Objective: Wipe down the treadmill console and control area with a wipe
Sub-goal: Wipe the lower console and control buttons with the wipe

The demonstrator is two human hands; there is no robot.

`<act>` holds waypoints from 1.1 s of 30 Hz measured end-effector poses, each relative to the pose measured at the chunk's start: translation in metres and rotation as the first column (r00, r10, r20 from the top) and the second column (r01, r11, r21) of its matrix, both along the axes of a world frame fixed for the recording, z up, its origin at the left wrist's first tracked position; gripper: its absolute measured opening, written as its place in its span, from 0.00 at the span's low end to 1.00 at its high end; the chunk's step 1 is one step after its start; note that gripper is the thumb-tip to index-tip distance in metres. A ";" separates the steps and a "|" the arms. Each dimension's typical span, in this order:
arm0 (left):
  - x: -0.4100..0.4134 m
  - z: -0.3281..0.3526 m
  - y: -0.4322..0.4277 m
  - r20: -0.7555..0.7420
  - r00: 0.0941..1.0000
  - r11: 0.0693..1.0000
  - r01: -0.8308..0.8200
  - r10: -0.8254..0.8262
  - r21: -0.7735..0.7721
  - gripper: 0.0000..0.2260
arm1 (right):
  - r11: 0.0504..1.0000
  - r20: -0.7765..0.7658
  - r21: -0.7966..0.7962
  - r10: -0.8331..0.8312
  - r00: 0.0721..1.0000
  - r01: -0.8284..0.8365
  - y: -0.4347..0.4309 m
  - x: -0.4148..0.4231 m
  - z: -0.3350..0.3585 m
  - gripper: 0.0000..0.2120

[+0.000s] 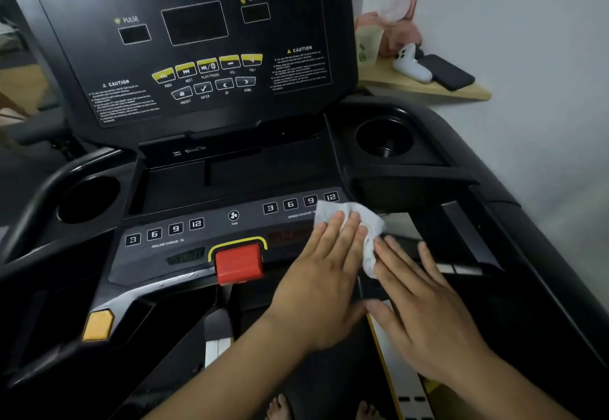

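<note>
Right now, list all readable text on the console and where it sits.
"PULSE", "CALORIE": upper console display labels
"CAUTION": two warning blocks, small print unreadable
"PREV NEXT PLAY/PAUSE VOL- VOL+": yellow keys
"PRESET ENTER UP DOWN": keys below
"3 6 9 12", "INCLINE CHOICE %": lower panel left
"FAN": centre
"3 6 9 12", "SPEED CHOICE": right, partly under wipe

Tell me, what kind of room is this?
Probably a home exercise corner, not a gym: a treadmill console stands by a wall, and a wooden shelf holds a game controller and a phone.

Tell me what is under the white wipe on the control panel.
The white wipe lies on the control panel, covering the right end of the speed-choice label, below the 12 button. Both hands press it: left hand, right hand. What is under it is hidden.
</note>
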State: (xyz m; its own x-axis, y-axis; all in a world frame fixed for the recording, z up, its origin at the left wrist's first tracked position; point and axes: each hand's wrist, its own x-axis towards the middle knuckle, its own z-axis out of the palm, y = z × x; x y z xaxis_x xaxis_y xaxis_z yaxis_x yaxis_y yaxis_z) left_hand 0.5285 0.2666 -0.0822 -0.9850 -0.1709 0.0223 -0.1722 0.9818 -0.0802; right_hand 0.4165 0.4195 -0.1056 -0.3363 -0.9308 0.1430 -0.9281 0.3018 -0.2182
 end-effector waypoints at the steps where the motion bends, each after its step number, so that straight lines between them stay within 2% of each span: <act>1: -0.007 0.003 -0.002 0.019 1.000 1.000 0.008 -0.008 0.003 0.38 | 0.999 0.030 -0.029 -0.018 0.999 0.019 -0.008 0.003 0.003 0.31; 4: -0.009 0.005 -0.007 0.045 0.999 1.000 0.018 -0.019 0.020 0.38 | 0.996 0.079 -0.064 -0.053 0.995 0.058 -0.015 0.012 0.005 0.31; 8: 0.020 -0.004 0.001 0.008 0.998 0.998 0.057 -0.057 0.018 0.38 | 0.998 -0.054 0.045 0.040 0.998 -0.038 0.015 0.013 -0.004 0.31; 11: 0.013 -0.003 0.005 0.020 0.999 0.999 0.037 -0.037 0.002 0.40 | 0.995 -0.067 0.057 -0.077 0.995 0.080 0.021 -0.005 -0.007 0.32; 13: -0.005 0.002 0.005 0.036 0.999 1.000 0.023 -0.023 -0.010 0.40 | 0.988 -0.044 0.007 -0.155 0.987 0.155 0.006 -0.013 -0.001 0.32; 17: -0.015 0.004 0.008 0.015 0.999 0.999 0.035 -0.035 -0.014 0.39 | 0.990 0.004 -0.140 -0.033 0.999 0.033 -0.017 0.008 0.016 0.30; 19: 0.001 -0.002 0.011 -0.006 0.998 0.998 0.058 -0.058 -0.037 0.38 | 0.986 -0.013 -0.163 0.027 1.000 -0.029 -0.009 0.018 0.012 0.29; 21: 0.018 -0.011 0.012 -0.036 0.998 0.998 0.039 -0.041 -0.059 0.36 | 0.996 -0.027 -0.084 0.012 1.000 -0.015 0.003 0.021 0.003 0.29; 24: 0.021 -0.017 0.006 -0.024 0.999 0.998 0.021 -0.022 -0.053 0.38 | 0.998 -0.036 0.057 -0.020 0.999 0.022 0.001 0.013 -0.003 0.31; 28: -0.009 0.005 -0.013 -0.019 0.997 0.994 -0.082 0.081 -0.075 0.38 | 0.996 0.069 0.030 -0.086 0.994 0.084 -0.042 -0.002 0.014 0.34; 30: -0.009 0.008 -0.017 -0.021 0.995 0.992 -0.103 0.102 -0.076 0.37 | 0.997 0.091 0.043 -0.063 0.994 0.059 -0.049 -0.002 0.020 0.34; 33: 0.018 -0.006 -0.008 -0.060 0.996 0.995 -0.069 0.065 -0.075 0.38 | 0.993 -0.085 0.101 0.067 0.994 -0.058 -0.023 0.005 0.015 0.32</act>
